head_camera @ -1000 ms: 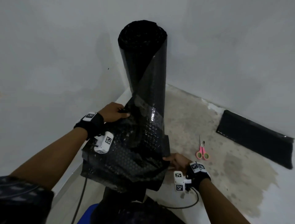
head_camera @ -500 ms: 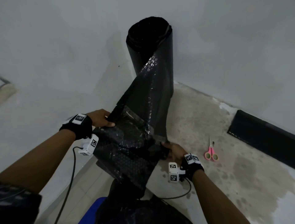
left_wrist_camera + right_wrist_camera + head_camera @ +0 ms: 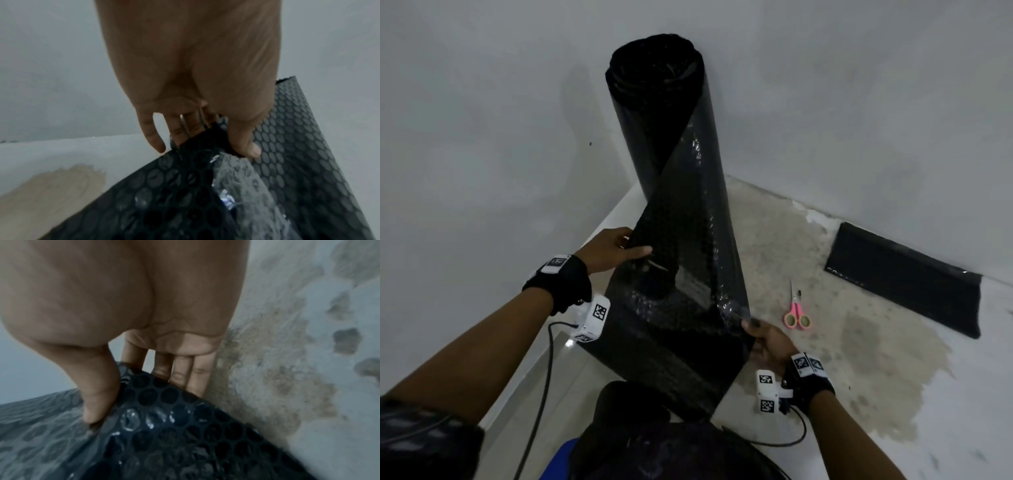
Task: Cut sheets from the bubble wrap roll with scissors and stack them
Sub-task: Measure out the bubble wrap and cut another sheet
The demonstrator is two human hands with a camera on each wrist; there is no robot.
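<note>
Since the earlier frame, the loose black sheet has been pulled flatter off the upright bubble wrap roll at frame centre. Left hand and right hand pinch its side edges; wrist views show thumbs over bubbles. Only the head view shows pink scissors lower right.

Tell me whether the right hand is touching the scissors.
Apart. The head view shows bare floor between the right hand, which pinches the bubble wrap, and the scissors.

Glossy black plastic bubble wrap roll, dimpled; pink plastic-handled scissors; rough, stained floor.
</note>
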